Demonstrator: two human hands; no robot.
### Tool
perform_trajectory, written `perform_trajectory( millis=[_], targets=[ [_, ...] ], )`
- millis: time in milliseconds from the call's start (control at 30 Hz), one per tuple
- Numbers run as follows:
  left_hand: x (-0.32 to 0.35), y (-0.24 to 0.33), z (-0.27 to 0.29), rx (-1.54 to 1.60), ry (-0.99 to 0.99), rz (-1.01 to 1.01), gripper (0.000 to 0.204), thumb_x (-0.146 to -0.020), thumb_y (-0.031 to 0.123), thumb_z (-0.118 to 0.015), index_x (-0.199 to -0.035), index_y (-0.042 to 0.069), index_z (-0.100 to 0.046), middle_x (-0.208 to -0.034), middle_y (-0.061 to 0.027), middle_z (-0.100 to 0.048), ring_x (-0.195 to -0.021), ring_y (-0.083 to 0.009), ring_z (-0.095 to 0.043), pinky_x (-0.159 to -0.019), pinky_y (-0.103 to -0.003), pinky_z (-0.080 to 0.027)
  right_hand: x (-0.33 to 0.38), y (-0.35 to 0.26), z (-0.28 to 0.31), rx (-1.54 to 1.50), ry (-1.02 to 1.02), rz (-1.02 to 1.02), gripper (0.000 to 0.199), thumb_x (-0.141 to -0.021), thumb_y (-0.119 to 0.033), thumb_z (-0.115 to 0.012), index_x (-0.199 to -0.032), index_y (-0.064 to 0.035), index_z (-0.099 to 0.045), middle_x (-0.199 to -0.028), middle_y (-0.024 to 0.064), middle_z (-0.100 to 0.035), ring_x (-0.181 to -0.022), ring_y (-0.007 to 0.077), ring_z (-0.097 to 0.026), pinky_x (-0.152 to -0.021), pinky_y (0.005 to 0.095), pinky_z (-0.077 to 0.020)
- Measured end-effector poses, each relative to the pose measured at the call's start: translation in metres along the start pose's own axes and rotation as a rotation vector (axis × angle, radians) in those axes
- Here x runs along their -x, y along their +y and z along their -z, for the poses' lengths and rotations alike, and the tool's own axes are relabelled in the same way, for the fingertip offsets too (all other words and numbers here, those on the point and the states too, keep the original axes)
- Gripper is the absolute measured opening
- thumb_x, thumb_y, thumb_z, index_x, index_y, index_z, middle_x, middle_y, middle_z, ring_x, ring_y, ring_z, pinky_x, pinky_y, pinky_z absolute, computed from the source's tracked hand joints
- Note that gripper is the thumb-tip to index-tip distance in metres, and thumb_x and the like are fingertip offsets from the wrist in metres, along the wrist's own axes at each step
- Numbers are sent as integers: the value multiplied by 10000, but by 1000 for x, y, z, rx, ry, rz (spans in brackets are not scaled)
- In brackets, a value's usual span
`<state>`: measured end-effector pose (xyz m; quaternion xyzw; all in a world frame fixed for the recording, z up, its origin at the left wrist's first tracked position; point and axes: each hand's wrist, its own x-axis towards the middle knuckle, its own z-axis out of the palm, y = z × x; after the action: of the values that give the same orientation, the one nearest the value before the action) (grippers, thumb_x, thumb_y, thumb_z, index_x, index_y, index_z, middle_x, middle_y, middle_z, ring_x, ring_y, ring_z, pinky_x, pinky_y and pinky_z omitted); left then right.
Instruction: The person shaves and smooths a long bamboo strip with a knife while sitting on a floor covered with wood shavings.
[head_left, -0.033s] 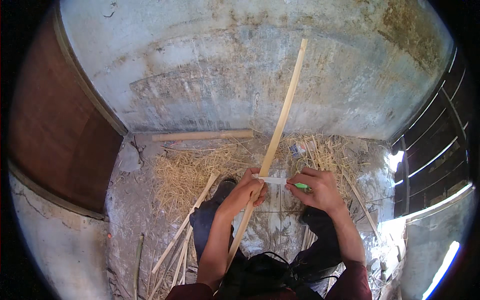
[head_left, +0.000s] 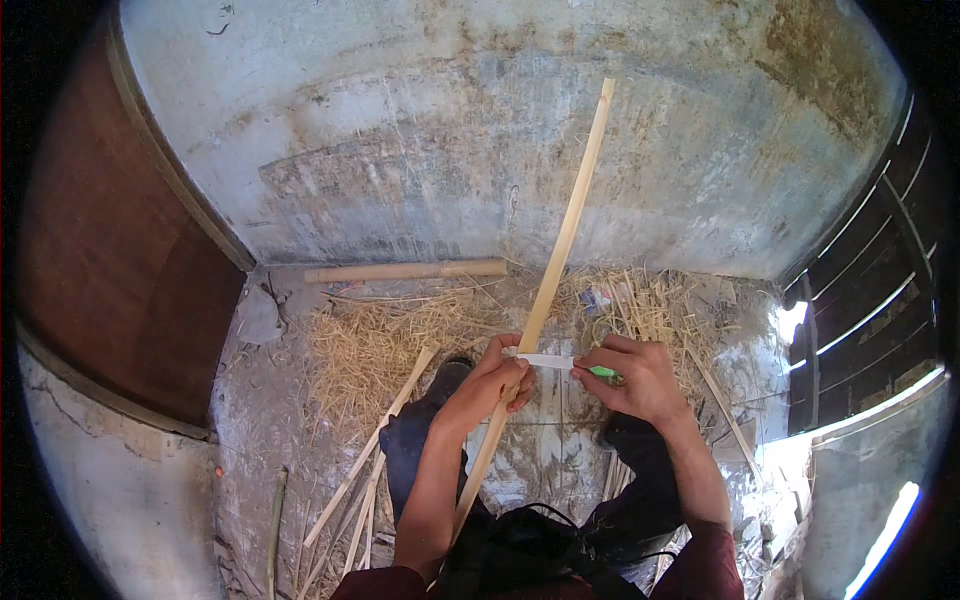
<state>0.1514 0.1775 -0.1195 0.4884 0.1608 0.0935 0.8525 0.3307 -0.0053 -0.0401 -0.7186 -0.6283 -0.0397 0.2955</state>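
Here the left hand [head_left: 490, 385] is clenched around a long bamboo strip [head_left: 560, 250], while the right hand [head_left: 640, 380] (fingers curled) grips a green-handled knife [head_left: 565, 363] whose blade meets the strip.

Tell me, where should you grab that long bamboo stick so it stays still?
Probably grip the long bamboo strip near its middle, from its left side, where the left hand wraps it now. It slants up toward the wall, so a mid hold steadies both ends and leaves the right side free for the right hand with its blade.
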Motion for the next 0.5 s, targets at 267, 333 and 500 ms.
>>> perform_trajectory(
  millis=[267, 333, 500],
  targets=[
    [-1, -7, 7, -49, -69, -52, 323, -1170, 175, -478, -1450, 147, -320, -897, -44, -495, -675, -138, -457, -594, -314, -415, 0, 5, -1, -27, 20, 13, 101, -883, -258, -846, -914, -168, -815, -763, 40, -673, -616, 287, -685, -549, 408, -532],
    [-1, -5, 8, -59, -106, -54, 323, -1173, 176, -466, -1437, 145, -282, -914, -43, -496, -685, -134, -462, -605, -305, -422, 1, 5, -1, -30, 31, 21, 99, -882, -258, -846, -912, -168, -817, -764, 40, -674, -616, 285, -685, -551, 408, -534],
    [1, -1, 5, -58, -92, -56, 317, -1175, 176, -459, -1436, 163, -278, -906, -32, -481, -655, -120, -439, -595, -297, -413, 0, 5, -2, -25, 9, 6, 98, -877, -252, -850, -918, -168, -820, -768, 41, -678, -618, 287, -687, -552, 410, -534]
  ],
)
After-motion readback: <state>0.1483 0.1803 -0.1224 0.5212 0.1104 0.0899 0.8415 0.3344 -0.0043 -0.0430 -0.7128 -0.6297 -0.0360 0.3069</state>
